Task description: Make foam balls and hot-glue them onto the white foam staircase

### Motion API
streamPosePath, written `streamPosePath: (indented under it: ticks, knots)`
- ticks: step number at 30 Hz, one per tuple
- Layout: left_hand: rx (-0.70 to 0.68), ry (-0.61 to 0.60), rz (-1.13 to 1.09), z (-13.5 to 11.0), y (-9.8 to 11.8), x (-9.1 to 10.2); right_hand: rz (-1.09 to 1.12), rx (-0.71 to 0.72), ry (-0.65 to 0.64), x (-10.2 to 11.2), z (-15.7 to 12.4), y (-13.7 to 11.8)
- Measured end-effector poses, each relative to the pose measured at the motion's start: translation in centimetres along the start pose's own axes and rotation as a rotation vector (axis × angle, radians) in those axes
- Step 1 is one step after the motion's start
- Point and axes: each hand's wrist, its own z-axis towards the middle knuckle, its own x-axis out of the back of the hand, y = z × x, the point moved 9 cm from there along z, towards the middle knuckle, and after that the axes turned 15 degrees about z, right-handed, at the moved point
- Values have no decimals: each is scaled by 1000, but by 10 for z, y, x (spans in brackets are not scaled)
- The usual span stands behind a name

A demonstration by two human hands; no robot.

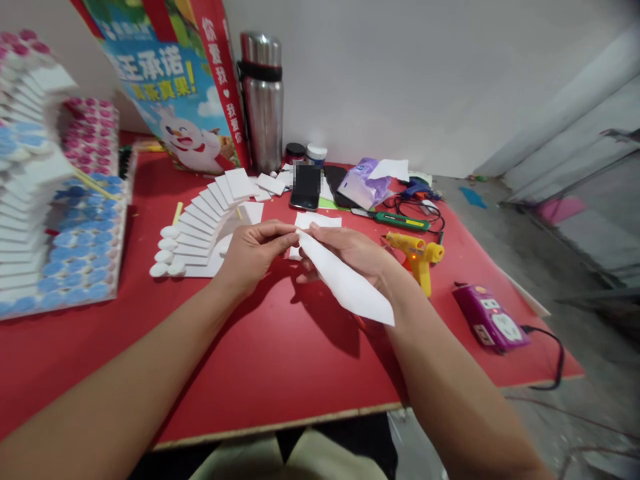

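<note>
A white strip of paper (350, 285) is pinched at its narrow upper end between both my hands, its wider end hanging over my right wrist. My left hand (255, 250) closes thumb and forefinger on that end. My right hand (350, 253) grips the same end from the right, its lower fingers partly hidden behind the paper. Beneath my hands lie white paper pieces (320, 221). Left of them, a fanned row of white rectangular pieces (200, 223) rests on a white board, with several small white oval pieces (167, 255) at its edge.
Blue and pink round pieces (75, 260) fill a board at left. A steel flask (264, 107), a printed bag (175, 87) and a phone (306, 187) stand or lie at the back. Right are a green-handled tool (403, 221), a yellow glue gun (417, 257) and a purple power box (493, 317).
</note>
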Motion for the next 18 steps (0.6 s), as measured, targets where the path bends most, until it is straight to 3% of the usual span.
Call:
streamPosePath:
  ticks: [6, 10, 14, 18]
  knots:
    - [20, -4, 9, -2, -2, -3, -157, -1, 23, 5, -2, -5]
    - [48, -4, -13, -3, -6, -4, -272, 82, 87, 10, 0, -11]
    - [88, -1, -45, -6, -12, -6, -442, 237, 154, 10, 1, -19]
    - [55, 72, 49, -11, -8, -3, -762, 574, 250, 0, -6, -38]
